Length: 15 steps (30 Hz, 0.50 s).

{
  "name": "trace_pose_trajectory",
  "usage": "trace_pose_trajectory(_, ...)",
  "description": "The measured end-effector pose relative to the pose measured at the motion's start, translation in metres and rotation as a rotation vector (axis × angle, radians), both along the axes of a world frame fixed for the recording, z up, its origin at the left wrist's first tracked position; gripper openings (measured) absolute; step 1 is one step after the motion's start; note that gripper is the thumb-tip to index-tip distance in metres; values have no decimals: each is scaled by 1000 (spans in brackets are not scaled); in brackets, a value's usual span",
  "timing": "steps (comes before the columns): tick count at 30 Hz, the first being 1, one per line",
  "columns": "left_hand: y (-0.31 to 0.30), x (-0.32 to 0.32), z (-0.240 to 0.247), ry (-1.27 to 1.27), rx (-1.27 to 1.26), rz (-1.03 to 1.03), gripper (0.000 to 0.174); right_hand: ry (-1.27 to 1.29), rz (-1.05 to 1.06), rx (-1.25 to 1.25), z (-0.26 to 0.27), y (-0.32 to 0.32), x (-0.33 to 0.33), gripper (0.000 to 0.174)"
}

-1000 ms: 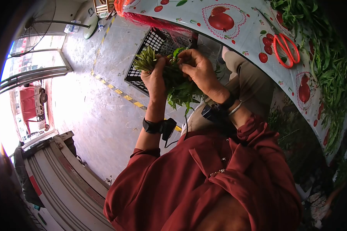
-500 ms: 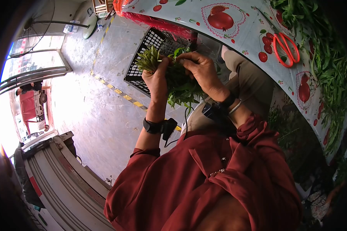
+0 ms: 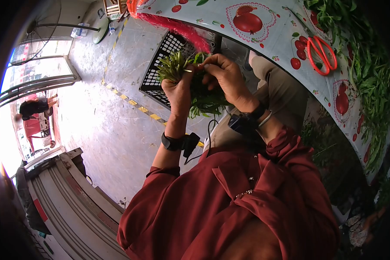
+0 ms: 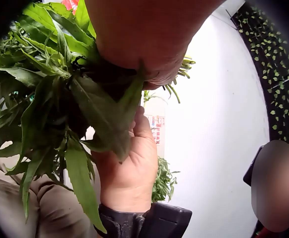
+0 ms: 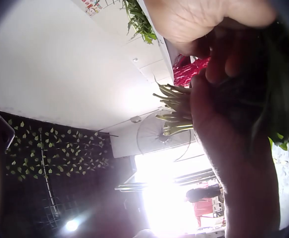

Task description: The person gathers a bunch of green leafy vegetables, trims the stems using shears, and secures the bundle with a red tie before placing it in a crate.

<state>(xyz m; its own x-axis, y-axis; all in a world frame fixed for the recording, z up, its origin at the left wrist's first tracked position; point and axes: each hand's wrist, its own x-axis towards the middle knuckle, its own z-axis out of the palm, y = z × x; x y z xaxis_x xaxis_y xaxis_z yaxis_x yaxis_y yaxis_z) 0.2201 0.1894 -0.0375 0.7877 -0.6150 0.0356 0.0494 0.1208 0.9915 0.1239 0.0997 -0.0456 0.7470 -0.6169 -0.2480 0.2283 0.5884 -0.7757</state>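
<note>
A bunch of leafy greens (image 3: pixel 173 67) is held up in front of the body, its cut stem ends pointing left and its leaves hanging toward the lap. The left hand (image 3: pixel 176 92) grips it around the stems, with the thumb across them. Close beside that thumb, the right hand (image 3: pixel 230 82) has curled fingers, thumb and index finger pinching at the greens; the pinched part itself is hidden. From the left wrist view, long leaves (image 4: pixel 82 173) droop before the right palm (image 4: pixel 129 171). Stem ends (image 5: pixel 172 111) stick out past the left hand in the right wrist view.
A black plastic crate (image 3: pixel 154 84) stands on the floor below the hands. Red plastic strands (image 3: pixel 188 32) hang from the table edge. On the patterned tablecloth (image 3: pixel 281 47) lie red-handled scissors (image 3: pixel 323 56) and loose greens (image 3: pixel 372 99). A person (image 3: pixel 34 107) is outside the doorway.
The right fingers have shifted slightly along the bunch, closer to the left thumb. The red strands have swung out toward the hands. A person has come into view outside the doorway.
</note>
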Motion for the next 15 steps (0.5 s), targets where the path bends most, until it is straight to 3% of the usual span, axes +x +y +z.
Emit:
trace_pose_trajectory(6,-1,0,-1,13,5,18,6,-2,15,-84,-8,1,1,8)
trace_pose_trajectory(15,-1,0,2,5,-5,-15,7,40,3,-16,0,-1,2,12)
